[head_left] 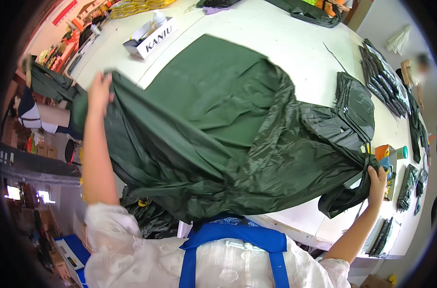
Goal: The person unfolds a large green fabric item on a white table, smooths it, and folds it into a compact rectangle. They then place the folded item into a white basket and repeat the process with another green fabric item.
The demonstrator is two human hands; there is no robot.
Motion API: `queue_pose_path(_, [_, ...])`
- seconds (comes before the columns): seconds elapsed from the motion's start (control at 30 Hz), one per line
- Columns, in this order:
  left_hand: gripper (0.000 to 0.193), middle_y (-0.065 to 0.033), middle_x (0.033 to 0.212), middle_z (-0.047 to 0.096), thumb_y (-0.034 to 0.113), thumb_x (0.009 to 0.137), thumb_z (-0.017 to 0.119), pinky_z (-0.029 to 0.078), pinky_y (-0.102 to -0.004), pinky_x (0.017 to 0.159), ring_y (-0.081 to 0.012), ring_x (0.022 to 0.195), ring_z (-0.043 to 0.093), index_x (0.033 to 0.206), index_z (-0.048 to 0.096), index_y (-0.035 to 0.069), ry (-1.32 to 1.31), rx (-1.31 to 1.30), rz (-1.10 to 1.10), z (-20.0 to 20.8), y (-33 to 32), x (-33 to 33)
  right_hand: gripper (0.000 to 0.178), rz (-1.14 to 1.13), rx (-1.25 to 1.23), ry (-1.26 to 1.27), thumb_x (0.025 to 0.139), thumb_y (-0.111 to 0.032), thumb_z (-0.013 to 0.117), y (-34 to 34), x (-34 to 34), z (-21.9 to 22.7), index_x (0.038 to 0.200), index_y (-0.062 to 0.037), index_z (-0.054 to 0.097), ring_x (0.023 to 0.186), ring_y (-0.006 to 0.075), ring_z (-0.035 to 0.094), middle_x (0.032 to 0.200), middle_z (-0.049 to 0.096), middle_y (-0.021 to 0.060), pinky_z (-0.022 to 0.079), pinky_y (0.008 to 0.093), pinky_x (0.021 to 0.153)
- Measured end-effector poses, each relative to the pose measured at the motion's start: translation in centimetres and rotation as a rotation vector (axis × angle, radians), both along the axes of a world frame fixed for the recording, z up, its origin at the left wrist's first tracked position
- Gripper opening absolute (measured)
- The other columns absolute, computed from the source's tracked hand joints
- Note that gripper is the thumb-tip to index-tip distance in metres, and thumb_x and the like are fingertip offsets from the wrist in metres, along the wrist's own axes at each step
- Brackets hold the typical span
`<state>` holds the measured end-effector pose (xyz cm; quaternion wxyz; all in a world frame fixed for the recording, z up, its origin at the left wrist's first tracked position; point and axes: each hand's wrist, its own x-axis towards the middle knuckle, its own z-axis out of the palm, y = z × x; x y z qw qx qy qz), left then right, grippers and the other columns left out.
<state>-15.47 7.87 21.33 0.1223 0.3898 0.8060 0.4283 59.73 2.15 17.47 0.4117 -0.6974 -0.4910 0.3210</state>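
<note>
A large dark green waterproof garment (213, 96), apparently a raincoat, lies partly spread over the white table and hangs over its near edge. Its far part is matt, while the nearer folds look shinier and crumpled. My left hand (100, 93) is raised at the far left, closed on one edge of the garment and holding it up. On the right, my right hand (377, 182) grips a bunched end, from which a loop of cloth hangs down. Between the two hands the fabric stretches in loose diagonal folds. Its underside is hidden.
A white box (153, 41) with a bottle stands at the table's far left. A stack of folded dark packages (355, 103) lies right of the garment, with more packs (384, 79) beyond. An open carton (385, 156) sits near my right hand. Other people work at left and right.
</note>
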Motion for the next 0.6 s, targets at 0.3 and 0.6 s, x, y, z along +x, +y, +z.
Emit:
queue_pose_path(0.3, [0.029,-0.0185,0.092,0.060,0.021,0.091,0.057,0.050,-0.0400,0.074,-0.0331,0.083,0.061,0.112,0.046,0.004,0.789,1.078,-0.453,20.2,25.3,21.4,0.034,-0.428,0.608,0.237,0.094,-0.017,0.056,-0.4,0.7,-3.3,0.122,0.0032,0.054,0.098,0.0140,0.054,0.113,0.059,0.0080,0.042,0.0256,0.088])
queue_pose_path(0.6, [0.084,-0.0146,0.151,0.029,0.053,0.084,0.060,0.022,-0.0418,0.114,-0.0311,0.140,0.027,0.147,0.027,0.007,0.498,-0.263,-1.214,-11.6,25.4,27.6,0.044,-0.496,-0.253,-0.440,0.088,-0.033,0.063,8.3,6.4,-12.3,0.096,0.0091,0.053,0.085,0.0426,0.056,0.094,0.059,0.0264,0.045,0.0429,0.077])
